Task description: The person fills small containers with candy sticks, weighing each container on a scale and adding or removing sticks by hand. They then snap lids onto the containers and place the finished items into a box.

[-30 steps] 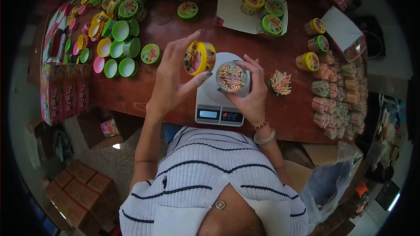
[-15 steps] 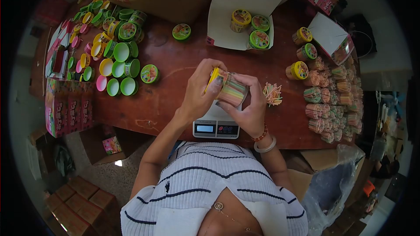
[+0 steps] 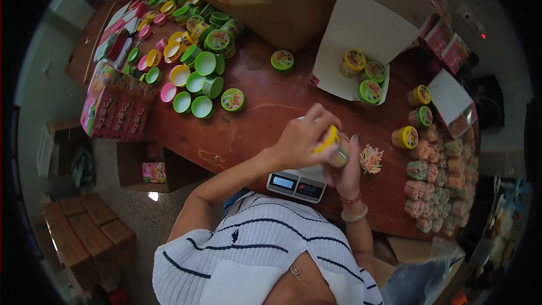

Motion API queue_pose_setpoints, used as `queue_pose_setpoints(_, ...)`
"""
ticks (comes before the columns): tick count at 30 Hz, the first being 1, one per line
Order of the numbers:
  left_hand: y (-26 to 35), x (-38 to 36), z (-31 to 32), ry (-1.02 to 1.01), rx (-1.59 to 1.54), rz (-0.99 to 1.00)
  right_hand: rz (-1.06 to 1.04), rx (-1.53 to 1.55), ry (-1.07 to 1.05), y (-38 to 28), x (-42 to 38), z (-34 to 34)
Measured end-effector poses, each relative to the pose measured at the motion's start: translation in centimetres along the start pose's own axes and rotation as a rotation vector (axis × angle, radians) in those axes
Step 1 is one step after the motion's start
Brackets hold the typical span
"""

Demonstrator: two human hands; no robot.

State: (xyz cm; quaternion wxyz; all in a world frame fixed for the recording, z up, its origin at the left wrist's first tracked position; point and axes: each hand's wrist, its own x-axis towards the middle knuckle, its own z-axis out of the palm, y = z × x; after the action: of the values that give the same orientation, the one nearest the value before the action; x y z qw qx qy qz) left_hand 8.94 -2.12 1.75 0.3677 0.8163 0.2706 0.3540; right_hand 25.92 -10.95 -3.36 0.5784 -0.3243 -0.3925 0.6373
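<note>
Head view, clock positions centred on the jar: the left hand grasps the rounded yellow lid of a transparent cylindrical jar, while the right hand clasps its smooth body; both hands are slightly blurred. The jar is tilted above the glossy, red-brown surface. At 8 o'clock, partly covered by the hands, lies a flat scale with a lit rectangular display. Thin pastel sticks form a loose heap at 3 o'clock; ribbed, cylindrical stick bundles stand packed towards 4 o'clock. Round, shallow green, yellow and pink lids cluster at 10 o'clock. Near 12 o'clock, an open white carton of smooth board holds lidded tubs.
</note>
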Motion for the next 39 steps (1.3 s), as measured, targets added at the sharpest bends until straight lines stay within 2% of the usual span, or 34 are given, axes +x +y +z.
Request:
queue_pose_setpoints(2,1.1,0.2,-0.5,-0.146,0.180,0.192,0.304,0.495,0.008,-0.1,0.4,-0.2)
queue_pose_setpoints(3,0.7,0.6,-0.4,-0.130,0.192,0.190,0.244,0.298,0.172,-0.2,-0.2,0.5)
queue_pose_setpoints(4,0.0,1.0,-0.1,-0.016,0.011,0.102,-0.002,0.136,0.448,-0.3,-0.2,3.3)
queue_pose_setpoints(5,-0.8,1.2,0.3,0.097,-0.172,0.018,-0.128,-0.284,0.439,-1.3,0.0,4.7)
queue_pose_setpoints(7,-1.3,1.4,0.5,0.121,-0.217,-0.026,-0.165,-0.701,0.397,-1.7,-0.2,3.8)
queue_pose_setpoints(8,-0.5,1.6,0.2,0.067,-0.170,0.017,-0.168,-0.703,0.408,-1.5,-0.2,2.3)
queue_pose_setpoints(9,0.0,1.7,0.2,-0.004,-0.133,0.064,0.008,-0.112,0.308,-1.5,-0.2,0.9)
queue_pose_setpoints(10,0.1,2.0,0.5,-0.010,-0.158,0.091,-0.058,-0.003,0.330,-1.2,-0.3,1.4)
queue_pose_setpoints(11,0.7,2.3,0.9,0.036,-0.228,0.020,-0.125,0.105,0.346,-1.0,-0.4,1.8)
queue_pose_setpoints(13,0.7,2.5,2.1,0.089,-0.394,-0.109,-0.288,-0.376,0.465,-0.4,-0.3,3.2)
queue_pose_setpoints(14,1.2,2.9,1.8,0.056,-0.253,-0.064,-0.352,-0.610,0.560,-0.2,-0.2,3.9)
queue_pose_setpoints(15,1.5,3.3,1.3,0.030,-0.112,-0.013,-0.163,-0.182,0.495,-1.0,-0.7,4.5)
queue_pose_setpoints(16,0.7,3.6,1.2,-0.014,-0.063,0.077,-0.005,-0.047,0.424,-1.0,-1.2,3.4)
queue_pose_setpoints(18,0.3,4.2,-0.2,-0.170,0.032,0.270,0.082,-0.001,0.290,-3.3,-2.5,4.1)
queue_pose_setpoints(21,1.5,6.3,-1.6,-0.296,0.089,0.494,0.076,0.034,0.310,-4.6,-3.2,5.4)
queue_pose_setpoints(22,1.2,7.0,-1.3,-0.326,0.067,0.406,0.174,0.046,0.273,-4.2,-3.5,3.8)
queue_pose_setpoints(24,0.7,8.5,-0.8,-0.311,0.255,0.374,0.247,-0.207,0.319,-5.5,-3.1,0.3)
queue_pose_setpoints(25,0.0,9.1,-0.2,-0.228,0.384,0.302,0.105,-0.402,0.561,-6.8,-3.8,-0.6)
queue_pose_setpoints(27,-2.2,11.1,0.8,-0.113,0.561,0.124,-0.359,-1.106,1.084,-7.0,-6.0,-4.5)
queue_pose_setpoints(28,-3.8,12.2,1.5,-0.121,0.636,0.045,-0.282,-1.410,1.236,-7.8,-7.7,-6.6)
queue_pose_setpoints(29,-5.1,13.0,2.4,-0.126,0.630,0.053,-0.184,-1.716,1.371,-8.6,-9.5,-8.8)
queue_pose_setpoints(31,-7.7,13.9,4.2,-0.070,0.709,0.153,0.062,-1.723,1.419,-9.0,-11.7,-13.1)
queue_pose_setpoints(32,-8.5,14.4,5.0,-0.107,0.658,0.136,-0.006,-1.649,1.429,-9.6,-11.8,-14.2)
queue_pose_setpoints(35,-8.9,14.0,6.6,-0.048,0.555,0.082,-0.207,-1.536,1.624,-12.6,-11.4,-19.5)
queue_pose_setpoints(37,-7.6,13.2,5.8,-0.111,0.515,0.040,-0.151,-1.819,1.593,-15.4,-11.4,-23.6)
queue_pose_setpoints(39,-5.4,11.3,3.1,-0.173,0.415,-0.006,-0.295,-2.106,1.325,-18.2,-10.4,-26.5)
